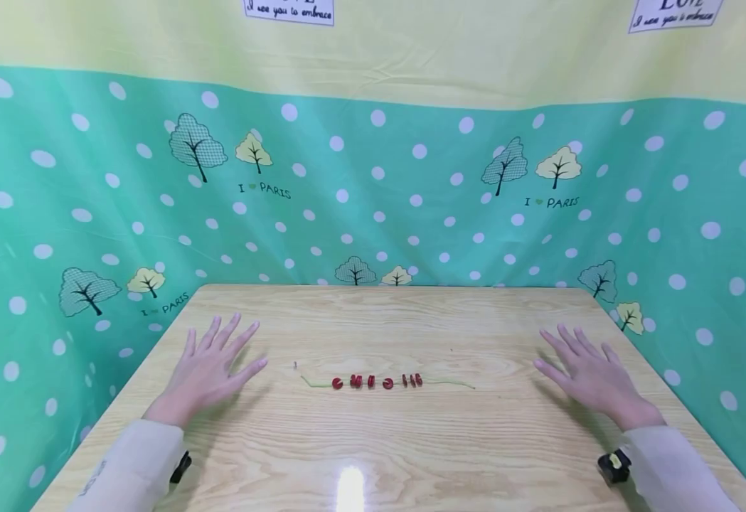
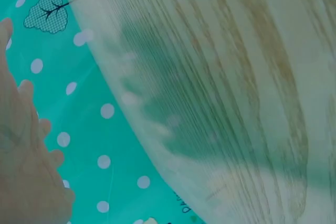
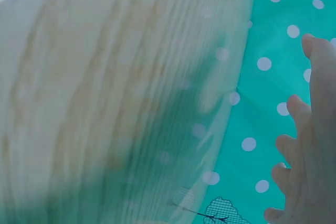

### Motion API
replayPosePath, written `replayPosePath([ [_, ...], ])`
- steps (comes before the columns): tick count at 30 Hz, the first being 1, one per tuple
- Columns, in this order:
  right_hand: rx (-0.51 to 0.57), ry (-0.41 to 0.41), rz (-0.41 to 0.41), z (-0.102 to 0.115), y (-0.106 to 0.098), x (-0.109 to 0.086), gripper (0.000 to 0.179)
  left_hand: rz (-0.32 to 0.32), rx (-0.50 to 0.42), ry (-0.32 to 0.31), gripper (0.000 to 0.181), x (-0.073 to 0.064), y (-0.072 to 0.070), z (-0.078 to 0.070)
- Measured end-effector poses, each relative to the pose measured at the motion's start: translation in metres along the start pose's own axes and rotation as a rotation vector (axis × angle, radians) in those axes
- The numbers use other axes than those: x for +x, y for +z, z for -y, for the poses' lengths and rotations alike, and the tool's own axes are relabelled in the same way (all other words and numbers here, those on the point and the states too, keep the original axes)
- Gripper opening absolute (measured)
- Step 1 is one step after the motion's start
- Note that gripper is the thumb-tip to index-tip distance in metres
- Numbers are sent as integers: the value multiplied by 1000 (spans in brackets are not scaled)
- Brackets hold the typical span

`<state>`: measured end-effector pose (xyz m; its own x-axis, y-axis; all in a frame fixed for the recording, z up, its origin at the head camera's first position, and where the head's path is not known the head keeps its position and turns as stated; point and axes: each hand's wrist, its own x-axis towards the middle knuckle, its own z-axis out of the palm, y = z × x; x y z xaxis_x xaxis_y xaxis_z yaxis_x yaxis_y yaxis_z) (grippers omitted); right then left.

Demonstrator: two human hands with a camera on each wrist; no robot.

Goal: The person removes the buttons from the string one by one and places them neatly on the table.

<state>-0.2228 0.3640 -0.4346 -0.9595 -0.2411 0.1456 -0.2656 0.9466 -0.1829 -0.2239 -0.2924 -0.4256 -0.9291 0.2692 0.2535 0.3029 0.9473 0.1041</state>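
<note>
A thin pale green string (image 1: 451, 383) lies across the middle of the table, with several small dark red beads (image 1: 370, 382) threaded along it. Some beads stand on edge and others face up, with gaps between them. To the left of the string, my left hand (image 1: 203, 373) is held above the table, fingers spread and holding nothing. My right hand (image 1: 593, 373) hovers on the other side, its fingers likewise spread. Both hands are apart from the string. In the wrist views, the left hand (image 2: 31, 145) and the right hand (image 3: 312, 135) appear at the outer edges.
The light wood table (image 1: 373, 441) has a glare spot near its front. A teal dotted curtain (image 1: 411, 171) with printed trees surrounds its back and sides. A tiny dark speck (image 1: 295, 365) lies near the string's left end. Each wrist wears a small black device (image 1: 614, 466).
</note>
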Motion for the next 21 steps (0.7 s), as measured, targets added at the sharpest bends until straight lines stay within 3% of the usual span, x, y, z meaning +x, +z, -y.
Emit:
replayPosePath([
  [8, 62, -10, 65, 11, -2, 3, 71, 20, -62, 23, 76, 2, 3, -4],
  [21, 129, -56, 68, 31, 4, 14, 67, 43, -121, 90, 74, 10, 14, -15],
])
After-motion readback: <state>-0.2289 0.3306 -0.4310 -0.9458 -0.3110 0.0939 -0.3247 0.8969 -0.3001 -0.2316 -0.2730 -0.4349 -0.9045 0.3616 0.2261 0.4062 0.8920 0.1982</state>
